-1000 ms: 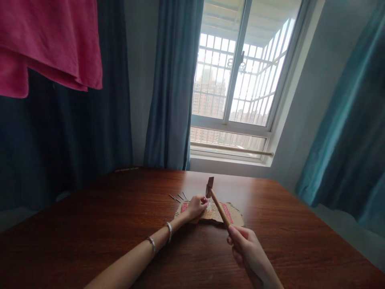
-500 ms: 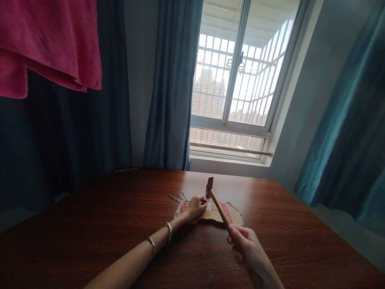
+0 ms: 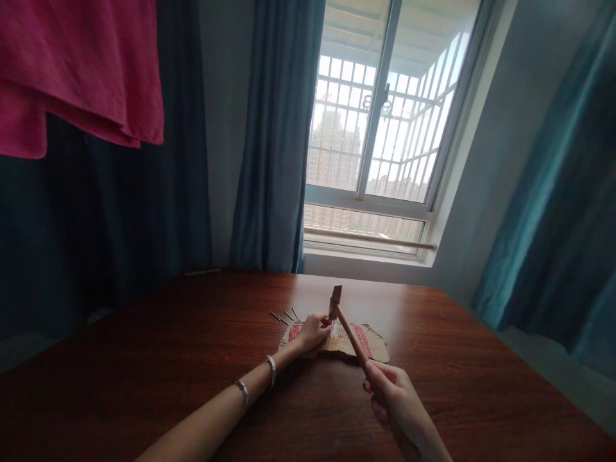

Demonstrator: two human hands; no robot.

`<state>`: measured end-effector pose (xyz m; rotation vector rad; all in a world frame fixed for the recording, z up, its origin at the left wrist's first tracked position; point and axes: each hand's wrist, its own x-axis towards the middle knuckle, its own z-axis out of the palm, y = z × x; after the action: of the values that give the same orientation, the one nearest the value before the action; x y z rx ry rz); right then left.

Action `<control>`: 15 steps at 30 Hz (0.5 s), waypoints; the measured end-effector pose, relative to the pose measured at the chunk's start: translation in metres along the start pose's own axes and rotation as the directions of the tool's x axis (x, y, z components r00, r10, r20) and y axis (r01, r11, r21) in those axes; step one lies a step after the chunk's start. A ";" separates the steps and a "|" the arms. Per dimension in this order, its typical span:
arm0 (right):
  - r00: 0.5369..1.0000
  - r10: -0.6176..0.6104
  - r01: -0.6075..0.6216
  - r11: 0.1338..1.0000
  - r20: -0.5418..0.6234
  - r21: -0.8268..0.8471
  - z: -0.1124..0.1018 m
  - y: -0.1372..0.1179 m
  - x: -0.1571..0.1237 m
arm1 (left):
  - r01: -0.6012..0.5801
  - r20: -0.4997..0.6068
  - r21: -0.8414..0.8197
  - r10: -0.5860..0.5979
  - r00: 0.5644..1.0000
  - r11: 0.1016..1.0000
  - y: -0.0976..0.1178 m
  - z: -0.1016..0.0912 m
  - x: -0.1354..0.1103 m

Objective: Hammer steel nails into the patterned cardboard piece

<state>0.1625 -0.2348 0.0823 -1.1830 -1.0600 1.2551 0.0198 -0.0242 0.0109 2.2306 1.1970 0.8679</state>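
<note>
My right hand (image 3: 392, 394) is closed round the wooden handle of a small hammer (image 3: 347, 329). The hammer's dark head is raised just above my left hand's fingertips. My left hand (image 3: 312, 332) rests on a flat tan piece with red patterned bands (image 3: 366, 339) lying on the brown wooden table (image 3: 144, 372). Its fingers are pinched together beneath the hammer head, and what they pinch is too small to make out. Two bracelets circle my left wrist.
A few thin nails (image 3: 283, 315) lie on the table just beyond my left hand. Behind the table are a barred window (image 3: 380, 135) and blue curtains (image 3: 274, 141). A pink cloth (image 3: 77, 64) hangs at the upper left.
The hammer head has dipped slightly lower, closer to my left fingertips. My left hand has stayed where it was.
</note>
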 end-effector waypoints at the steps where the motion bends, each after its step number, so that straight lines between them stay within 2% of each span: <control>1: 1.000 -0.001 0.001 1.000 0.000 -0.001 0.000 -0.001 -0.001 | -0.006 0.000 -0.001 0.006 1.000 1.000 0.001 -0.001 -0.001; 5: 0.999 -0.007 0.007 1.000 -0.043 -0.007 -0.008 -0.002 -0.001 | -0.013 0.004 0.016 0.013 1.000 1.000 0.003 -0.003 -0.002; 8: 0.994 -0.032 0.024 0.996 -0.101 -0.088 -0.021 0.002 0.002 | -0.010 0.023 0.027 0.009 1.000 1.000 0.002 -0.004 -0.002; 12: 0.960 -0.104 0.023 0.954 -0.259 -0.298 -0.048 0.016 0.009 | -0.029 0.071 -0.004 0.029 0.997 1.000 -0.001 -0.008 -0.001; 15: 0.923 -0.186 -0.011 0.863 -0.338 -0.505 -0.071 0.029 0.016 | -0.091 0.068 -0.027 0.092 0.993 0.996 -0.005 -0.011 0.001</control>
<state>0.2304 -0.2246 0.0441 -1.6696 -1.1622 0.6431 0.0091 -0.0198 0.0154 2.2918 1.0548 0.8288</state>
